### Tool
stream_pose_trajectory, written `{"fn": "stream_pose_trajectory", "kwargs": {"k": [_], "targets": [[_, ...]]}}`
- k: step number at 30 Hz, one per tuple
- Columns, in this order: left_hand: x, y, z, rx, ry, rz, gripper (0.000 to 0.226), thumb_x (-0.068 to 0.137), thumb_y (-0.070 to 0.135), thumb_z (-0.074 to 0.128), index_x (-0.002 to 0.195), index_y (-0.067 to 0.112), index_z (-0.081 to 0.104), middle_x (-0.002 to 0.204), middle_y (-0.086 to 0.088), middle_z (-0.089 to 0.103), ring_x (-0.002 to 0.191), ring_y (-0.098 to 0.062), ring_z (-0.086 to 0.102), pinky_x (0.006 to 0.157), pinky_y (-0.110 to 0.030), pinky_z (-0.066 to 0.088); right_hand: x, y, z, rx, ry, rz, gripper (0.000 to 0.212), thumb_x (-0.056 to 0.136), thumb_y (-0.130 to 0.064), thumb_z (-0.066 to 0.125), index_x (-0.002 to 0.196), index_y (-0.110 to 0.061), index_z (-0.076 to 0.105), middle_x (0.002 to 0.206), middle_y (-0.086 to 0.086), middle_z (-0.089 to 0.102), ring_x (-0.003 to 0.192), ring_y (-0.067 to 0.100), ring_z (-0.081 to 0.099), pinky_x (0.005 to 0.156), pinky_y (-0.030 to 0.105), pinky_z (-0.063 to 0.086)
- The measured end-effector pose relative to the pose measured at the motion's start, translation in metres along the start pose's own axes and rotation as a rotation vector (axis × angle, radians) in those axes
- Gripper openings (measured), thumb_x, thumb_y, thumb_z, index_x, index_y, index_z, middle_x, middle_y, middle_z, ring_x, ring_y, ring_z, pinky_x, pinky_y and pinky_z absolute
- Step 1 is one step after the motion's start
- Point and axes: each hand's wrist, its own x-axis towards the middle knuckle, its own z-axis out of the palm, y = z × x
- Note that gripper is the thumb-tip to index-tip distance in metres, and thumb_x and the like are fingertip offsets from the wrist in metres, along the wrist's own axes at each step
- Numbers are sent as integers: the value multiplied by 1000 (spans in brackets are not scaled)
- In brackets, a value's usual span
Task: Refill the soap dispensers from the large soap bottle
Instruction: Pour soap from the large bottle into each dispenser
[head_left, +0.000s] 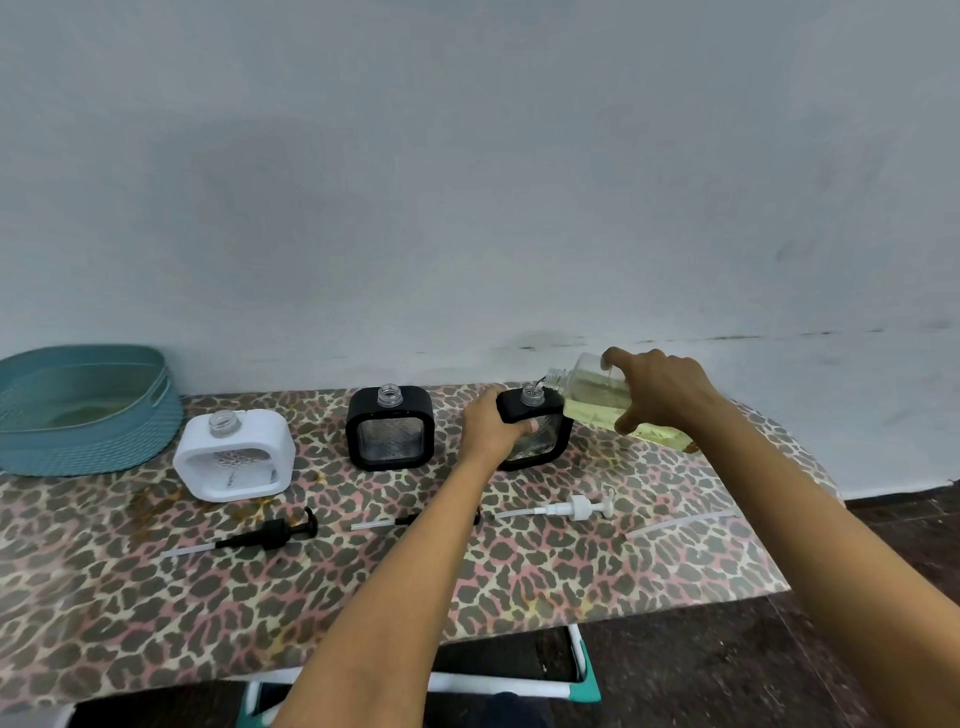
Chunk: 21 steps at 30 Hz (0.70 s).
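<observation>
Hands both busy. Left hand (493, 423) wraps the top-left corner of the rightmost square black-framed clear dispenser (543, 441), thumb on its front face. The dispenser stands upright on the leopard-print table (363, 582).

Right hand (660, 389) grips the large clear plastic soap bottle (592, 405) round its body from above, fingers curled. Bottle is tipped near horizontal, long axis left-right, open mouth pointing left, just above the dispenser's open neck. Pale yellow soap is pooled along the bottle's lower side.

Second black-framed dispenser (389, 428) and white-framed dispenser (234, 454) stand uncapped further left, fill level unreadable.

Black pump head (275, 532), second black pump (410, 519) partly behind the left forearm, and white pump head (571, 506) lie in front, tubes pointing left. Teal woven basket (78, 410) sits far left.
</observation>
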Motion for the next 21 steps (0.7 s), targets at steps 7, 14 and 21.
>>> {"fn": "stream_pose_trajectory", "kwargs": {"k": [7, 14, 21], "targets": [[2, -2, 1, 2, -2, -1, 50, 69, 16, 81, 113, 12, 56, 111, -4, 62, 95, -13, 53, 78, -22, 40, 0, -1, -1, 4, -3, -2, 83, 64, -40, 84, 132, -27, 37, 86, -2, 51, 82, 24, 59, 61, 30, 39], [2, -3, 1, -5, 2, -1, 49, 69, 15, 80, 112, 12, 57, 110, -5, 63, 96, -14, 54, 79, -23, 40, 0, 0, -1, -4, -5, -4, 83, 64, -41, 84, 131, -27, 37, 86, -3, 50, 79, 23, 57, 60, 30, 39], [2, -2, 1, 1, -5, -9, 49, 70, 14, 80, 113, 12, 56, 111, -6, 62, 98, -16, 55, 80, -24, 41, 1, 1, 0, -3, -10, -3, 84, 64, -42, 84, 132, -27, 37, 86, -3, 49, 80, 23, 57, 62, 30, 39]]}}
